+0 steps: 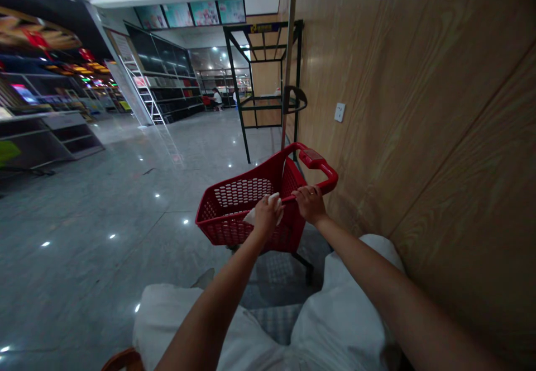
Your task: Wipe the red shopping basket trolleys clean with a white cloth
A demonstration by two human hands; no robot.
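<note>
A small red shopping cart (288, 231) stands sideways in front of my knees, its handle (329, 178) to the right near the wall. My left hand (267, 214) is closed around a white cloth or tissue (250, 217) at the cart's near top rim. Part of the white piece sticks out on both sides of the fingers. My right hand (310, 203) grips the rim close to the base of the handle, with its fingers curled over the edge. The inside of the basket is partly hidden by its near side.
A wood-panelled wall (419, 108) with a socket (339, 112) runs along the right. Behind the cart stands a dark metal rack (240, 111). Grey tiled floor (125, 209) stretches left towards a counter (62, 131) and a ladder (144, 94). A person (217, 98) sits far back.
</note>
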